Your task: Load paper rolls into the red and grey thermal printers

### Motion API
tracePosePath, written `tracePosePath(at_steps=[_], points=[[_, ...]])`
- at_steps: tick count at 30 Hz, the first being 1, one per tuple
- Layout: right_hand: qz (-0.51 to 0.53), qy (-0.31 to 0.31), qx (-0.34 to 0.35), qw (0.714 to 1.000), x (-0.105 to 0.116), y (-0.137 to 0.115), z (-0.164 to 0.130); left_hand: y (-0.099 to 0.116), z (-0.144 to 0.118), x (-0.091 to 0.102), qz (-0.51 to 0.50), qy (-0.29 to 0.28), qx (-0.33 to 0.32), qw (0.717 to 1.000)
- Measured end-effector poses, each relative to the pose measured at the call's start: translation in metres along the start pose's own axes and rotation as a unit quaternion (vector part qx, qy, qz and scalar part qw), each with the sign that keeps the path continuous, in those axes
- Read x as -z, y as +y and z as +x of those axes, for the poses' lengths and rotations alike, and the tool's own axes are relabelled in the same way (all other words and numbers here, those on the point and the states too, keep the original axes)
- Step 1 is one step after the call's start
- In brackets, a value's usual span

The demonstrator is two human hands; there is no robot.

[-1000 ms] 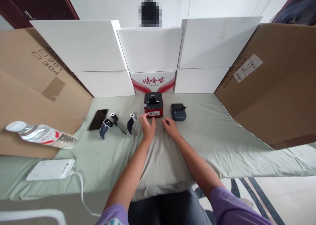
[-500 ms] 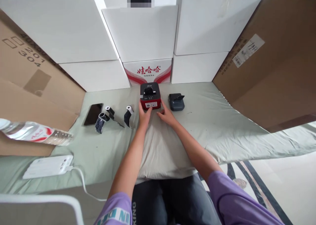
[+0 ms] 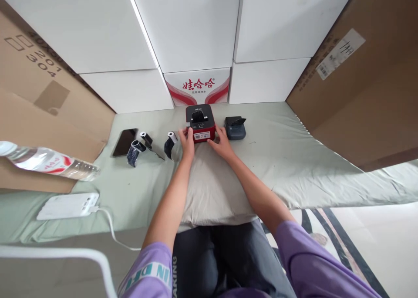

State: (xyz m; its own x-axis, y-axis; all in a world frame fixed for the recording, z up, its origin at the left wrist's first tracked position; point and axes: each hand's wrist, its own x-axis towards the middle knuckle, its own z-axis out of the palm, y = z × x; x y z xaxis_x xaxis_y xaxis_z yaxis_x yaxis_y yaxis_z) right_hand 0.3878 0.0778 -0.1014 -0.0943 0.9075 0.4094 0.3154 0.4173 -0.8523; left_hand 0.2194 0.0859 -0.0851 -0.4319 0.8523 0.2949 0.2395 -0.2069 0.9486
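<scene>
A boxy black-and-red label printer (image 3: 200,116) stands on the cloth in front of me, a dark tab rising from the slot in its top and a white sticker on its red front. My left hand (image 3: 187,143) grips its front left corner, fingers along the side. Around the front right corner my right hand (image 3: 222,143) is closed, thumb at the front edge. Just right of it sits a smaller dark portable printer (image 3: 235,129) with a raised flap. To the left lie three small rolls, the nearest roll (image 3: 170,143) beside my left hand, with dark strips hanging off them.
A phone (image 3: 125,143) lies left of the rolls. Nearer me are a white power bank (image 3: 68,205) with a cable and a water bottle (image 3: 54,160) on its side. White boxes (image 3: 186,32) wall the back; cardboard panels (image 3: 365,80) stand at both sides.
The view has tilted down slightly. My left hand has shifted to the printer's left corner, and my right hand sits closer against its right side. The printer appears turned slightly.
</scene>
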Motion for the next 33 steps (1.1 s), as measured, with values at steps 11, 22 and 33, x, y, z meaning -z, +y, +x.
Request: tracePosePath(at_steps=[11,22,33], points=[[0.008,0.057,0.076,0.995,0.018,-0.023,-0.019,0.019,-0.023,0.013,-0.006,0.064,-0.015,0.998],[0.017,0.039,0.072,0.996,0.023,-0.027,-0.022,0.009,-0.01,0.013,-0.098,0.091,0.024,0.991],[0.032,0.001,0.042,0.999,0.011,-0.015,-0.017,0.013,0.001,0.011,-0.225,0.019,0.149,0.963]])
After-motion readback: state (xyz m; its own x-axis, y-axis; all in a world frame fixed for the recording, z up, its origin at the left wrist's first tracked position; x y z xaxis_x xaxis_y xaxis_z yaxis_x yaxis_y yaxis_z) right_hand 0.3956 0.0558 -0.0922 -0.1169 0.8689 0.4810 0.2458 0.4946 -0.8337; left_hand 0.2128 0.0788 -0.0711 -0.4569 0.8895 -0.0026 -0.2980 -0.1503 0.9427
